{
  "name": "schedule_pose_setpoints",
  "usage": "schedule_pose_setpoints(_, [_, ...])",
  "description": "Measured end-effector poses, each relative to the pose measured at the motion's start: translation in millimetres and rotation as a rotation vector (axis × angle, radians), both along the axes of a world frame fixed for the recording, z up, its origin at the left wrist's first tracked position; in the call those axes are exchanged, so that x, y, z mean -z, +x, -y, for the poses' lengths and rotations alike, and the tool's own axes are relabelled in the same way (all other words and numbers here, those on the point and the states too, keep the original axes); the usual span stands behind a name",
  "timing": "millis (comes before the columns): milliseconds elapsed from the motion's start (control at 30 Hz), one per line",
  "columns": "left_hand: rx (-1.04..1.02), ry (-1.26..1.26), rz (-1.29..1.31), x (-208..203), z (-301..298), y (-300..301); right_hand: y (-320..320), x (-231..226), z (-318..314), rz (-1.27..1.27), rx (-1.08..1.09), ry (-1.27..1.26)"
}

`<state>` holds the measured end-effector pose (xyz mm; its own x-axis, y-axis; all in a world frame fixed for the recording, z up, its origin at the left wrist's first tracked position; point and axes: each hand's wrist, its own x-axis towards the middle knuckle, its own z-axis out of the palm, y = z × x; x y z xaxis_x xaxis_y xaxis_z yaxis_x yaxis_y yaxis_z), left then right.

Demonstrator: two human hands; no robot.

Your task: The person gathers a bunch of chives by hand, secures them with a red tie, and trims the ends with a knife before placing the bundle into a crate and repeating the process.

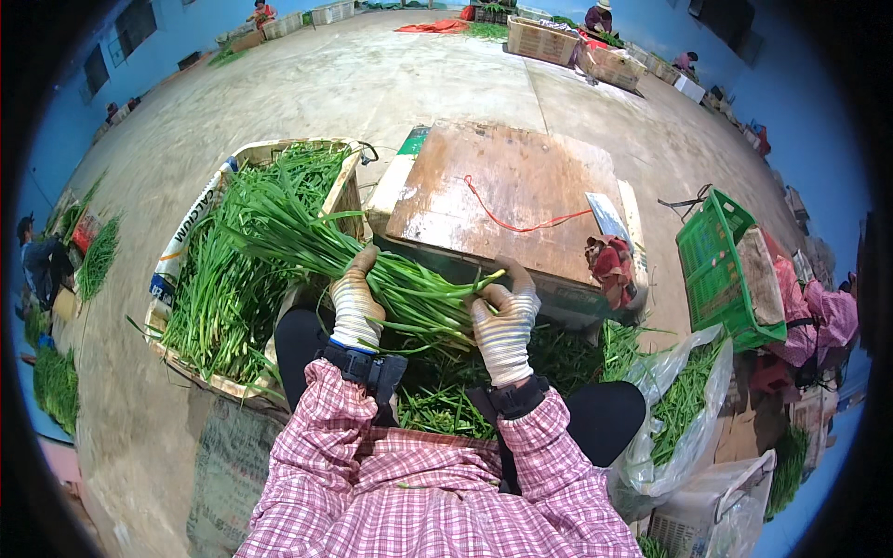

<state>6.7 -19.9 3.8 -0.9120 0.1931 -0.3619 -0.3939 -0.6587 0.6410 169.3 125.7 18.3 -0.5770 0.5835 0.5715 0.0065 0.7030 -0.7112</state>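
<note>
Left grip [356,305] snug around stalks [419,284]

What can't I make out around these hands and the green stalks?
All in the head view:
Left hand: some fingers hidden behind the bunch of green stalks.
Long crate at left: its floor is hidden by heaped greens.
White basket: partly cut off by the lower edge.
Far worker in a hat: too small to tell what they handle.

The loose bunch of slender green stalks [409,284] slanted between the left hand [356,302] and the right hand [503,316]. Its paler ends pointed right; its long leaves fanned left.
</note>
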Motion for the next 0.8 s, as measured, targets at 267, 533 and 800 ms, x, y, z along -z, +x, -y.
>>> schedule_pose_setpoints(267, [-0.031, -0.03, -0.014, 12, 17, -27, 37, 3, -56, 0.282, 0.27, 0.259])
schedule_pose_setpoints(533, [0.012, -0.003, -0.059, 27, 12, -34, 18, -53, -6, -0.027, -0.107, 0.25])
schedule_pose_setpoints(800, [-0.005, 0.006, 0.042, -20, 13, -6, 14, -45, -26, -0.278, -0.322, -0.734])
